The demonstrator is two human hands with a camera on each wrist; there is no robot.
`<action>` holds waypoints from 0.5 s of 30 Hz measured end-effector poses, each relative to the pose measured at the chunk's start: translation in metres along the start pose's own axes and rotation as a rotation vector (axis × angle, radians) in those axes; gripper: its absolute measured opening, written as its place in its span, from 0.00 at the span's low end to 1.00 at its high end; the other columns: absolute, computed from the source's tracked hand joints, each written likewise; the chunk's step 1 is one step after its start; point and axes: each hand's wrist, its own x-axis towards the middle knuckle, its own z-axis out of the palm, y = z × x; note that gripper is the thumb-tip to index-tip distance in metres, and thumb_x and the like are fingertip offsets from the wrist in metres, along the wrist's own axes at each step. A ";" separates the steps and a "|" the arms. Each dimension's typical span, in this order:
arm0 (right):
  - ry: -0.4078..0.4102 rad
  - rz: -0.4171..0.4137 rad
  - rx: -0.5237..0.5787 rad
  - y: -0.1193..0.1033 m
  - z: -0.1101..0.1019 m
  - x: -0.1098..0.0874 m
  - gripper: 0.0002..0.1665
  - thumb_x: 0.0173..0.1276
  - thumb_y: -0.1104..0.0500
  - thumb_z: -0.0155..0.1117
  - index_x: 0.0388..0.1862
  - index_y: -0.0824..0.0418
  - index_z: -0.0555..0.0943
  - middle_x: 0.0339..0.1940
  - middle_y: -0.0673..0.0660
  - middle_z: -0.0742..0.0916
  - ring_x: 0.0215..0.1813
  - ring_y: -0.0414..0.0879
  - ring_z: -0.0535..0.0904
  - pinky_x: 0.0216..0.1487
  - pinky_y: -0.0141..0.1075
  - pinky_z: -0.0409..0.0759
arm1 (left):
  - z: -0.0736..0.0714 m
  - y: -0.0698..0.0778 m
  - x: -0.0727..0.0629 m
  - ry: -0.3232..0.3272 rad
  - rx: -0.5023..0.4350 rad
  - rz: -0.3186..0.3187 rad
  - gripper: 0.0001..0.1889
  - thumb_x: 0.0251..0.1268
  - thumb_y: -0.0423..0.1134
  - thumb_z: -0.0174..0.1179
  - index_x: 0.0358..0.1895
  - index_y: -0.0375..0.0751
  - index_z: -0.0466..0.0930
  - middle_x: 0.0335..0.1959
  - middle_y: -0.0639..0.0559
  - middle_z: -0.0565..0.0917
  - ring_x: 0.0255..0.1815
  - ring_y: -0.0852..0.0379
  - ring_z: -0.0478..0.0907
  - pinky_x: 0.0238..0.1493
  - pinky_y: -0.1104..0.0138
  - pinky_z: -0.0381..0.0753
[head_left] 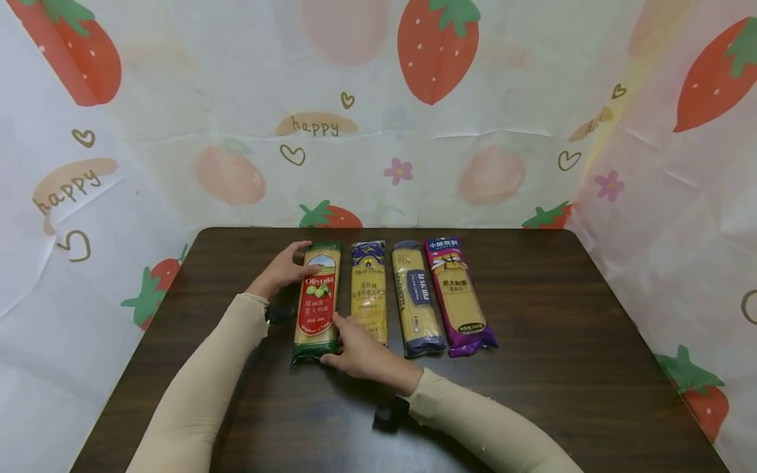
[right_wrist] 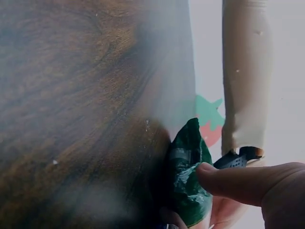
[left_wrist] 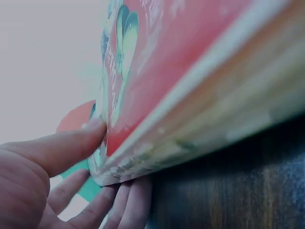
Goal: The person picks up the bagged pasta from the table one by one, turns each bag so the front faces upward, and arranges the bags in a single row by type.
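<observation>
Four long spaghetti packs lie side by side on the dark table. Leftmost is one with a red label and green ends, the Olivoilà spaghetti pack (head_left: 319, 295). My left hand (head_left: 284, 269) holds its upper left side; in the left wrist view the thumb rests on the red label (left_wrist: 157, 62) and the other fingers tuck against the lower edge. The right hand (head_left: 368, 353) grips the lower right corner, its thumb over the shiny green end (right_wrist: 188, 181) in the right wrist view. Its other fingers are partly hidden by the pack.
Right of it lie a yellow spaghetti pack (head_left: 368, 289), a blue-labelled spaghetti pack (head_left: 418, 309) and a purple-edged spaghetti pack (head_left: 458, 295). The wooden table (head_left: 550, 368) meets strawberry-print sheets (head_left: 367, 177) at the back and sides.
</observation>
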 end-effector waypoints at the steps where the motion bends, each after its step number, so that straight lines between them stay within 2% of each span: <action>1: -0.004 0.003 -0.005 0.000 0.000 -0.001 0.57 0.72 0.54 0.79 0.87 0.69 0.56 0.64 0.65 0.79 0.53 0.49 0.84 0.48 0.31 0.85 | 0.000 0.000 -0.001 0.006 0.014 -0.004 0.42 0.82 0.39 0.62 0.88 0.36 0.47 0.80 0.24 0.59 0.68 0.28 0.75 0.67 0.39 0.79; 6: -0.017 -0.005 0.019 -0.002 -0.003 -0.006 0.51 0.75 0.54 0.76 0.86 0.68 0.59 0.64 0.62 0.78 0.58 0.51 0.84 0.52 0.32 0.85 | 0.002 0.002 -0.004 0.033 0.111 -0.017 0.40 0.83 0.42 0.61 0.87 0.34 0.51 0.76 0.25 0.68 0.67 0.30 0.77 0.66 0.42 0.81; 9: -0.017 -0.017 0.055 -0.002 -0.009 -0.010 0.49 0.76 0.55 0.74 0.86 0.67 0.60 0.68 0.64 0.77 0.62 0.54 0.83 0.57 0.35 0.86 | 0.003 0.003 -0.006 0.038 0.157 0.004 0.39 0.84 0.43 0.60 0.86 0.32 0.53 0.73 0.24 0.71 0.66 0.30 0.77 0.65 0.42 0.82; 12: -0.005 -0.024 0.053 0.001 -0.015 -0.015 0.48 0.77 0.54 0.74 0.86 0.67 0.62 0.70 0.65 0.77 0.64 0.55 0.84 0.58 0.39 0.87 | 0.004 0.002 -0.011 0.048 0.212 0.035 0.37 0.85 0.44 0.59 0.85 0.31 0.54 0.77 0.24 0.67 0.71 0.29 0.73 0.70 0.38 0.76; 15: 0.020 -0.037 0.032 0.007 -0.022 -0.022 0.45 0.78 0.52 0.72 0.85 0.65 0.64 0.71 0.64 0.77 0.65 0.55 0.84 0.59 0.42 0.87 | 0.005 0.000 -0.018 0.068 0.275 0.066 0.36 0.86 0.45 0.58 0.85 0.32 0.56 0.81 0.26 0.63 0.78 0.28 0.65 0.76 0.34 0.67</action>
